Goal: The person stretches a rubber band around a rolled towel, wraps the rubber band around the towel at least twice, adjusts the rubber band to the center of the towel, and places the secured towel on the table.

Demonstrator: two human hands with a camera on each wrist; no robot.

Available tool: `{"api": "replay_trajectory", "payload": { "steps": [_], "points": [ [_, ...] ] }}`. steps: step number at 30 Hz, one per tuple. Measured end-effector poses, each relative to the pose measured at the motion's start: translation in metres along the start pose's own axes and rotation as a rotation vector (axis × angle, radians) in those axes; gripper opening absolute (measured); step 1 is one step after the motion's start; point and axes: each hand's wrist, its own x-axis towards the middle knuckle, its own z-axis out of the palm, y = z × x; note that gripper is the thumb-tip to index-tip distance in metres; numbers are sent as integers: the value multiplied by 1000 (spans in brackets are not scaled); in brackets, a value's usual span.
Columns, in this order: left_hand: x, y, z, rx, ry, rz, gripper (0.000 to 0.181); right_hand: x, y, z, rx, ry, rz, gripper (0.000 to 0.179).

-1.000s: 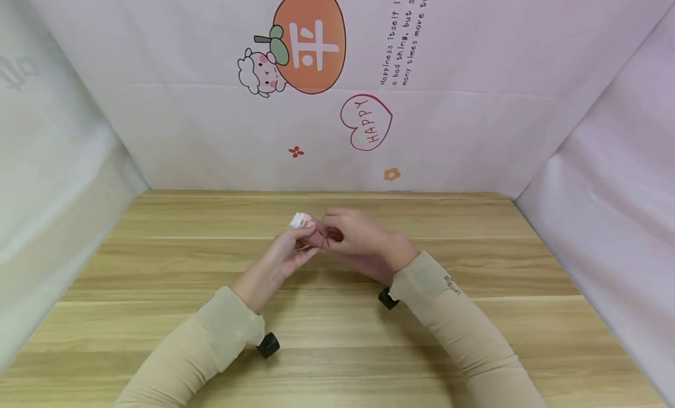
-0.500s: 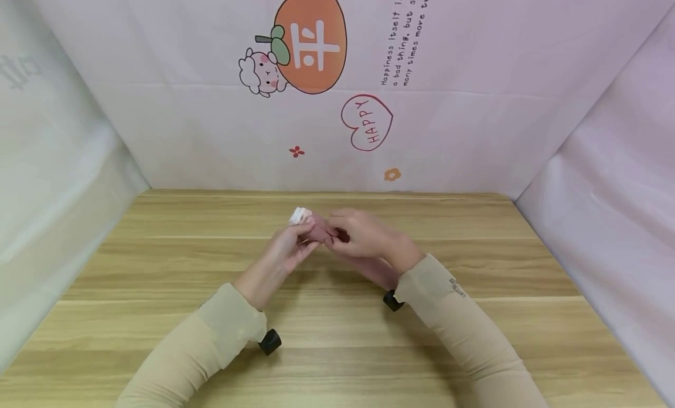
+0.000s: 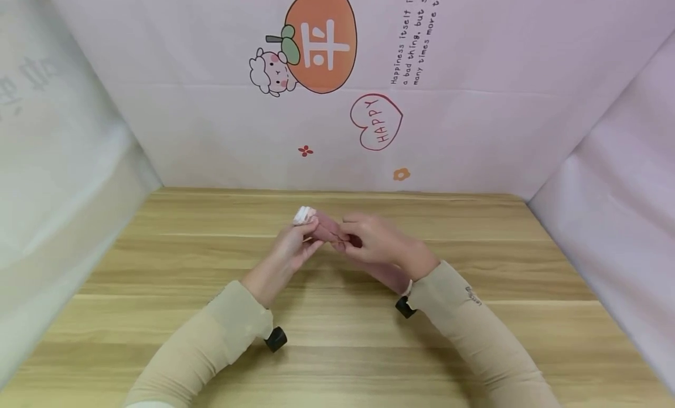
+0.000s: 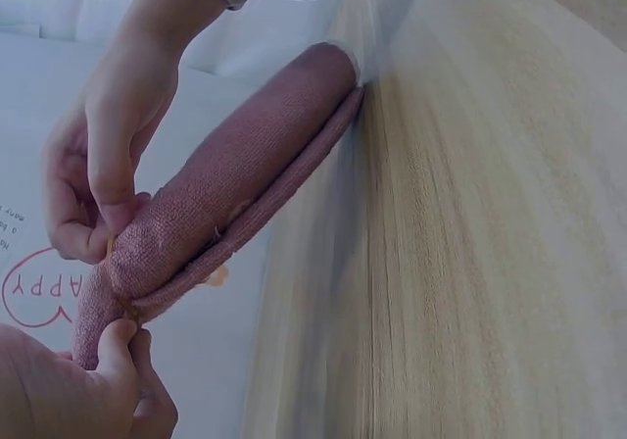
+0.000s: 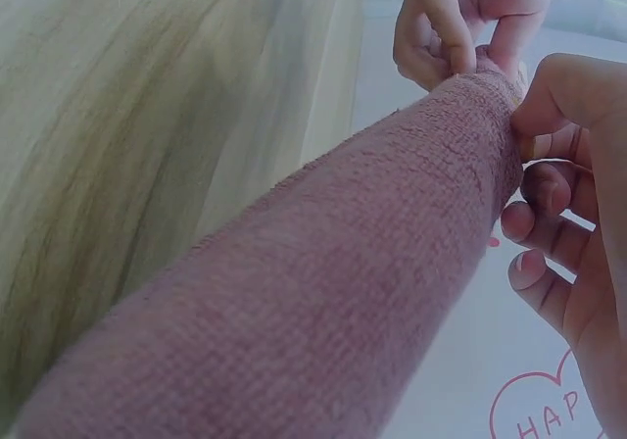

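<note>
A rolled pink towel (image 3: 387, 274) is held aslant over the table, its pale white end (image 3: 304, 215) sticking out past my left hand (image 3: 290, 248). The left hand grips the roll near that end, thumb on top. Farther along, my right hand (image 3: 381, 241) pinches at the roll's narrowed middle. In the left wrist view, a thin orange band (image 4: 110, 248) shows at the right thumb, and the towel (image 4: 245, 155) folds in there. Seen from the right wrist, the towel (image 5: 294, 272) runs from the foreground to both hands; the band is mostly hidden by fingers.
The wooden table (image 3: 327, 361) lies beneath both arms. White cloth walls surround it, and the back one (image 3: 221, 138) carries printed drawings. A black wrist camera (image 3: 276, 339) hangs under the left cuff, another (image 3: 405, 307) under the right.
My right hand has shifted right along the roll, away from the left hand, so more pink towel shows between them. The left hand keeps its grip. The head view has turned slightly left.
</note>
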Motion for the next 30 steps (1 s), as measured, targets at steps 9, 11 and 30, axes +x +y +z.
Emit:
{"api": "replay_trajectory", "payload": {
  "steps": [9,11,30],
  "points": [
    [2,3,-2,26,19,-9,27,-3,0,2,-27,19,-12,14],
    [2,4,-3,28,25,-13,25,-3,0,2,-29,30,-19,15],
    [5,3,-3,-9,-20,-81,38,-14,4,1,119,87,60,11]
  ]
}}
